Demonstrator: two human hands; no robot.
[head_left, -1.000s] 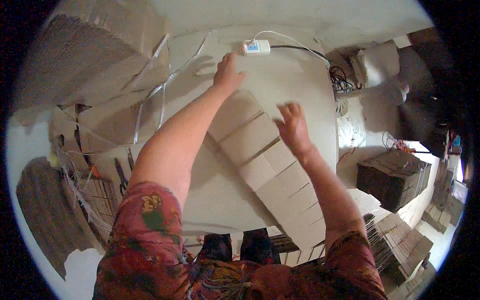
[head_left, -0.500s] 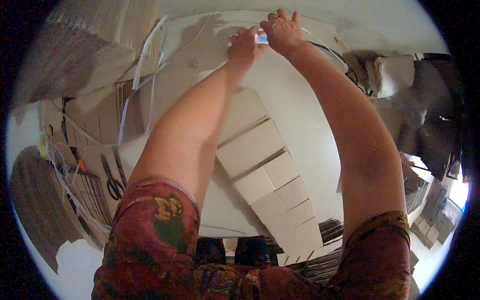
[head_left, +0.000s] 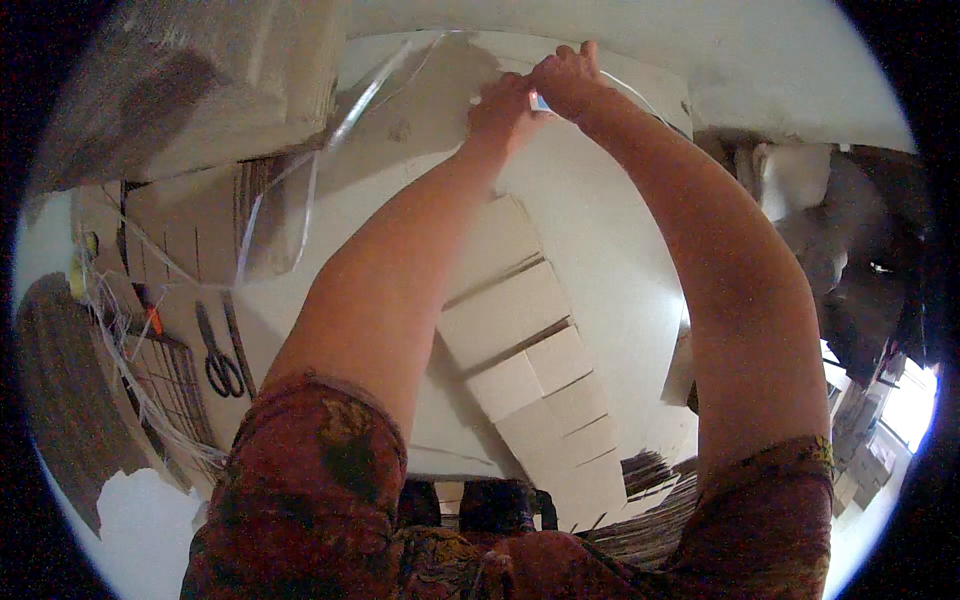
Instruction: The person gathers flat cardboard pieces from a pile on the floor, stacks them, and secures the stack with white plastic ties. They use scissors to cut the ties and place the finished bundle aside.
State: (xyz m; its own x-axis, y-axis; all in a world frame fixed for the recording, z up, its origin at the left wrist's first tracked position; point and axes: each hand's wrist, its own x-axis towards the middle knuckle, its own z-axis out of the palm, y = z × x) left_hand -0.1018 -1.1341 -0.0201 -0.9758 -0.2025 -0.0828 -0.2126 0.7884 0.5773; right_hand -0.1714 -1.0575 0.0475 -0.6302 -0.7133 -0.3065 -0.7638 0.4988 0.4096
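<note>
Both my arms reach to the far end of the pale table. My left hand is closed around the left side of a small white thing with a blue face; its kind cannot be made out. From the right, my right hand bends its fingers onto the same thing, with some fingers raised. Most of the thing is covered by my fingers. Nearer to me, a slotted, creased sheet of brown cardboard lies at a slant on the table between my forearms.
Black-handled scissors lie at the left among slotted cardboard. Clear plastic strips trail along the table's left side. A large cardboard stack rises at the far left. Cut cardboard edges sit by the near edge. Dark cloth-like material is at the right.
The view has shifted, so the table and cardboard sit slightly lower. Both hands remain at the small white thing, which has tilted and shows less of its blue face.
</note>
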